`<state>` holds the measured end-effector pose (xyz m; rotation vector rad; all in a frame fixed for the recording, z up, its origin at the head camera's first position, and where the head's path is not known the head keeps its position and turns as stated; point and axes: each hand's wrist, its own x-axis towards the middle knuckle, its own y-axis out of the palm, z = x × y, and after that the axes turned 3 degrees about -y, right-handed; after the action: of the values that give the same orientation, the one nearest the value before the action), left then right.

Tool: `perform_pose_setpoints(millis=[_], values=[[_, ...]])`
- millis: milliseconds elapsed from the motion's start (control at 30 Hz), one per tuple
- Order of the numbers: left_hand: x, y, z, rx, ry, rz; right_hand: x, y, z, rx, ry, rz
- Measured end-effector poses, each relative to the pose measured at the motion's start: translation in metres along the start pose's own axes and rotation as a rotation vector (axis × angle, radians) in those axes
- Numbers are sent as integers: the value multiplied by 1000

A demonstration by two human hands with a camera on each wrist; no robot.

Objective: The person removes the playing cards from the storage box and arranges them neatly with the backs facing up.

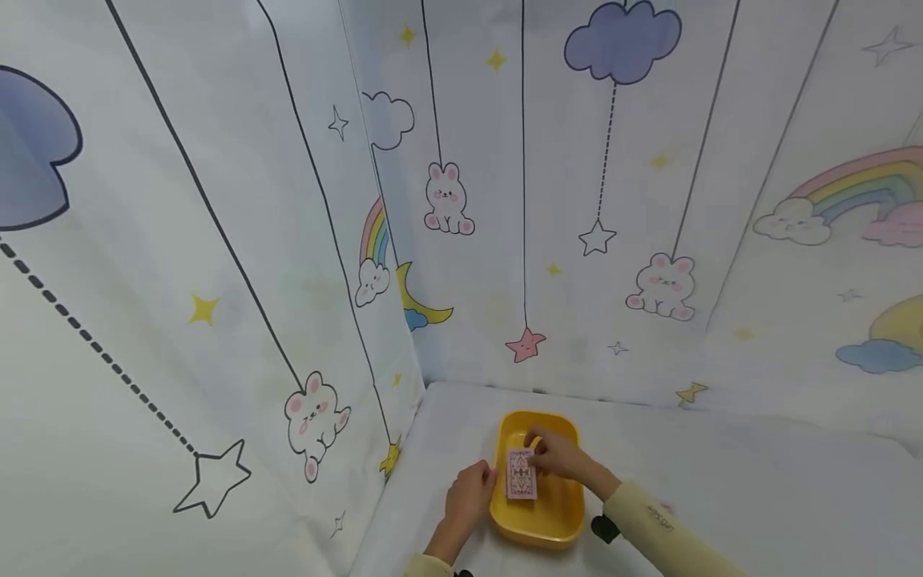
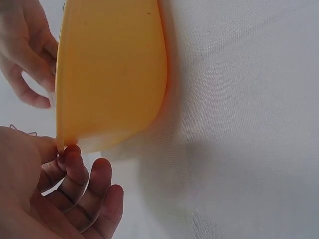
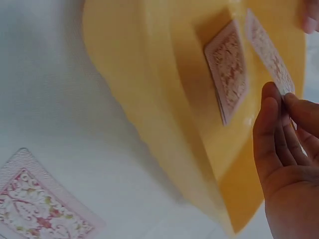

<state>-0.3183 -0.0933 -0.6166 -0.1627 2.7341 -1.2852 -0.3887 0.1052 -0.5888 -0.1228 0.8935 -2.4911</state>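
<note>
The left hand [image 1: 469, 498] pinches the rim of the yellow tray [image 1: 537, 538]. The right hand [image 1: 562, 458] pinches a patterned card [image 3: 269, 52] over the tray, where a second card [image 3: 229, 74] lies.

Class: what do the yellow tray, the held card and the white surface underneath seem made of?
Yellow tray: probably plastic, slightly glossy, with a smooth moulded rim.
Held card: likely paperboard, thin and printed; gloss unclear.
White surface: apparently matt fabric, showing a fine weave.
</note>
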Motion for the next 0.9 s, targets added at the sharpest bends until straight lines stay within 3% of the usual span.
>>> perform_pose_setpoints(millis=[133, 233, 533, 900], values=[[0, 1, 1, 2, -26, 16, -17, -17, -7, 97, -39, -22], [0, 2, 3, 2, -9, 9, -31, -30, -13, 143, -52, -57], [-2, 1, 7, -38, -15, 18, -76, -58, -31, 186, 21, -145], [-2, 1, 3, -13, -21, 25, -131, -89, -91, 173, 85, -252]])
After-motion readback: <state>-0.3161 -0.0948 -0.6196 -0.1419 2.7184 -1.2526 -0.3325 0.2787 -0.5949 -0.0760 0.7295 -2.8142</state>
